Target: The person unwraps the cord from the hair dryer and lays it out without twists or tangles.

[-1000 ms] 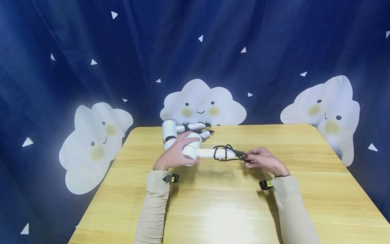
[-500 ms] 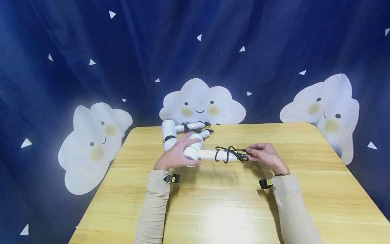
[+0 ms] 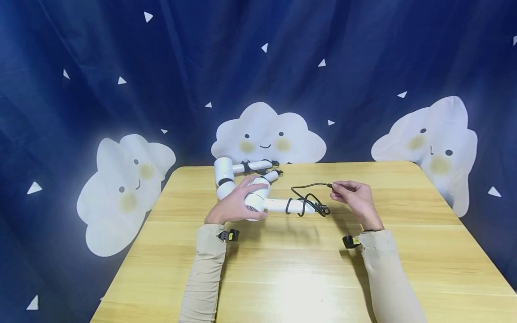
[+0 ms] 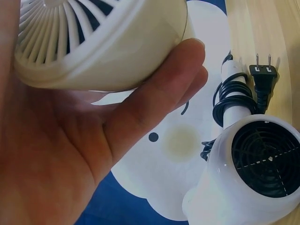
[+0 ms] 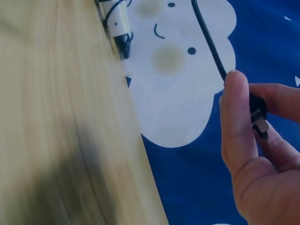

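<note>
In the head view my left hand [image 3: 232, 207] grips the round head of a white hair dryer [image 3: 278, 205], its handle pointing right. The left wrist view shows thumb and fingers around the vented head [image 4: 136, 51]. A black cord [image 3: 313, 184] loops loosely about the handle, and one length runs up to my right hand [image 3: 355, 199]. There, thumb and fingertips pinch the cord's plug [image 5: 259, 123], whose metal prongs show in the right wrist view.
Behind the held dryer, another white hair dryer [image 3: 223, 168] lies near the table's [image 3: 404, 197] back edge. A further handle [image 3: 273, 176] with black cord sticks out beside it. A two-prong plug [image 4: 263, 72] shows in the left wrist view. A cloud-print curtain [image 3: 363, 67] hangs behind.
My right hand has pulled the plug end away from the handle, up and to the right. The cord loops have loosened and one length now stretches out. My left hand keeps its hold.
</note>
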The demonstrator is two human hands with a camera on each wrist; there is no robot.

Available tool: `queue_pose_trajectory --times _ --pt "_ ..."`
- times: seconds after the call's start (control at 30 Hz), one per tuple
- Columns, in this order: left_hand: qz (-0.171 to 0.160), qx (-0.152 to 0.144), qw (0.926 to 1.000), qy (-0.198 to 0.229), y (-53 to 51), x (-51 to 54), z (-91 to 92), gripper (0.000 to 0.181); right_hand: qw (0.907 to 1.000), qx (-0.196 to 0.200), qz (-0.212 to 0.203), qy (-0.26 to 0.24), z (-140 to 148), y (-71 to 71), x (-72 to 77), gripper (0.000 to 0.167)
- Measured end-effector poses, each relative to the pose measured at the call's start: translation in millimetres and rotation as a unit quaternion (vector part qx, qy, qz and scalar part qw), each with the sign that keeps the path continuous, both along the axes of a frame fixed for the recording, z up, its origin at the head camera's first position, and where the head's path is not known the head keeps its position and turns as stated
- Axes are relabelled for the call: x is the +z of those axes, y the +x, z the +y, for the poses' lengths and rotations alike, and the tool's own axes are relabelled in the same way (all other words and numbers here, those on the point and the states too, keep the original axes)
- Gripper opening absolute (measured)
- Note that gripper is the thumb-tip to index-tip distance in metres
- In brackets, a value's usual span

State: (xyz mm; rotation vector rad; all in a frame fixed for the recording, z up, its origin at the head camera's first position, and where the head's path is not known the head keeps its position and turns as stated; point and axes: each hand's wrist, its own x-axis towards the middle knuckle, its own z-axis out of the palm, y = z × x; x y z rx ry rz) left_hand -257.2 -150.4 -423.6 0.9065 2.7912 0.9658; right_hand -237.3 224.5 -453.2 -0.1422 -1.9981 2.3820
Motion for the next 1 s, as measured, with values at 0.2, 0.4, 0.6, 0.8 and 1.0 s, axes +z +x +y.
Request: queue_pose_trajectory --times 0.2,0.4,0.6,0.8,1.0 --pt "-0.004 0.0 1.0 0.002 -1.0 -1.8 -0.4 0.08 0.9991 -0.021 0.028 -0.025 -4 1.8 5.1 0.013" --pt "-0.005 0.002 1.0 -0.002 -1.4 -2.0 -0.3 0.08 0.9966 -0.039 0.058 -0.042 -8 4.1 12.9 0.011" --pt "-0.004 0.0 1.0 0.0 -1.6 -1.7 -0.1 0.081 0.9935 -0.049 0.082 -0.061 -13 6.2 19.6 0.011" --pt "-0.003 -0.002 1.0 0.003 -0.9 -0.7 -0.3 0.081 0.9895 -0.047 0.114 -0.076 -16 9.7 26.6 0.012" --pt "-0.009 0.002 1.0 0.002 -1.0 -0.9 -1.4 0.081 0.9851 -0.038 0.142 -0.09 -18 14.4 33.6 0.014"
